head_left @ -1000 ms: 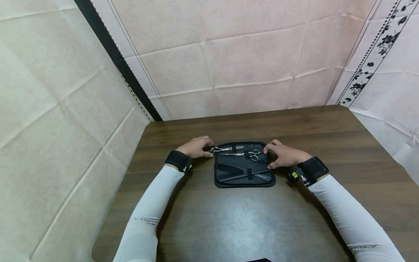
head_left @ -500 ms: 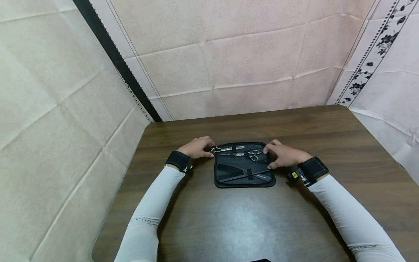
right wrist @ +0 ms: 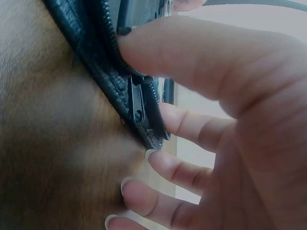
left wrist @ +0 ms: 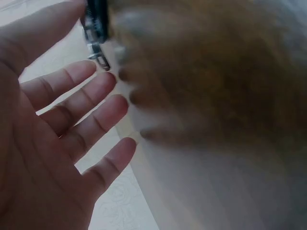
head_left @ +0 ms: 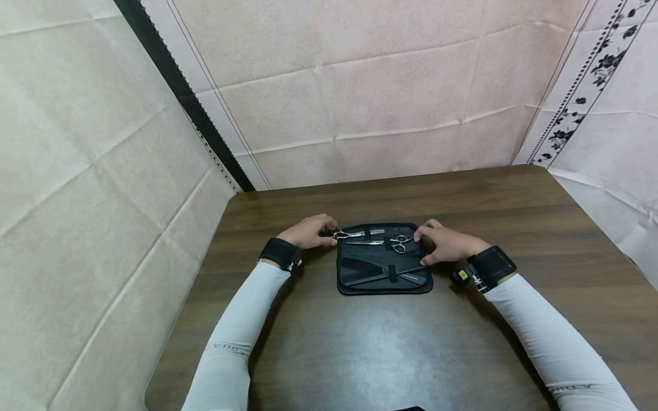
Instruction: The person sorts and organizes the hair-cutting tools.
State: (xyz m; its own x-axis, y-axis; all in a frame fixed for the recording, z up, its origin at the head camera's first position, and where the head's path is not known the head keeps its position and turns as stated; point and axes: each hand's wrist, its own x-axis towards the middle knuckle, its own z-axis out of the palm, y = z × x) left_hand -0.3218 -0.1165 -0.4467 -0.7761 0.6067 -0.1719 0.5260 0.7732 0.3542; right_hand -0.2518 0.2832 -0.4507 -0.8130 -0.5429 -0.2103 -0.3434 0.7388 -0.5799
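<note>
A black zip case lies unfolded on the wooden table. At its far left, my left hand holds the ring handles of a pair of scissors between thumb and fingers. Those blades point right, under an elastic loop. A second pair of scissors lies just nearer, its rings toward the right. Black combs sit strapped in the near half. My right hand grips the case's right edge; in the right wrist view its thumb rests inside the zipper and the index fingertip touches outside.
The brown table reaches well past the case on all sides. Pale cloth hangs behind its far edge and at the left and right. Part of a dark object shows at the bottom of the head view.
My left hand and the scissors it holds have slid slightly right, farther into the case. My right hand and the case stay in place.
</note>
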